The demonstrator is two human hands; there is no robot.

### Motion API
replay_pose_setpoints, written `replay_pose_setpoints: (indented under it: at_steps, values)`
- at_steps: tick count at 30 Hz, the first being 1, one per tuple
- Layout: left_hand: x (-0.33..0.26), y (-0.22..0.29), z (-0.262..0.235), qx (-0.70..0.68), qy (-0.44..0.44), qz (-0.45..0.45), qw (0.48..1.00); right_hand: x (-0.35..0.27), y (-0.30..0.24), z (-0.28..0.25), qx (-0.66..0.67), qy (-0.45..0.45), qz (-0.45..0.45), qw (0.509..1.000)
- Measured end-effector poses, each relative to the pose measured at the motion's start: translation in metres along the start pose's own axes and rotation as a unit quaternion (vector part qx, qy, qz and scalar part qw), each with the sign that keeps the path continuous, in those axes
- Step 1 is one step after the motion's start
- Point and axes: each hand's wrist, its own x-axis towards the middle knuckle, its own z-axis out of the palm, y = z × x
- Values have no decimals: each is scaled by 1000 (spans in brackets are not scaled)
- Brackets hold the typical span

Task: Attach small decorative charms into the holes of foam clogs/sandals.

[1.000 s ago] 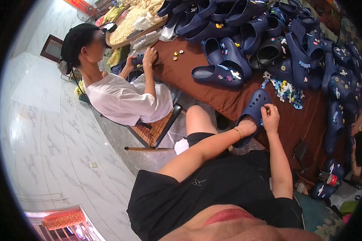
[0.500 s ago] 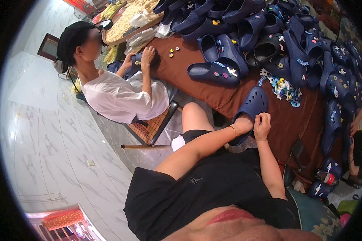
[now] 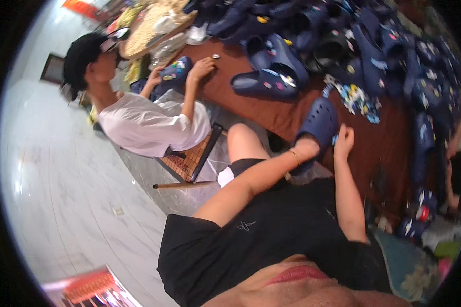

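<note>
Our left hand (image 3: 307,148) sits inside the clog (image 3: 321,118), grip hidden; our right hand (image 3: 344,141) pinches a blue bit (image 3: 335,139), next likely needing careful aim.

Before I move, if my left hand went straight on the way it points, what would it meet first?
Most likely the navy clog, on the inside of its holed front, since your left hand reaches into it. The fingers are hidden, so I can't tell whether they touch it already.
</note>
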Motion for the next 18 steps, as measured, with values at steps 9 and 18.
replay_pose_setpoints:
  at_steps: [9,18]
  values:
    - [0,-3,-20,11,-32,-36,999,118,11,-22,242,46,145,958]
    - [-4,4,-24,22,-11,-24,999,96,41,-35,-211,41,-118,970]
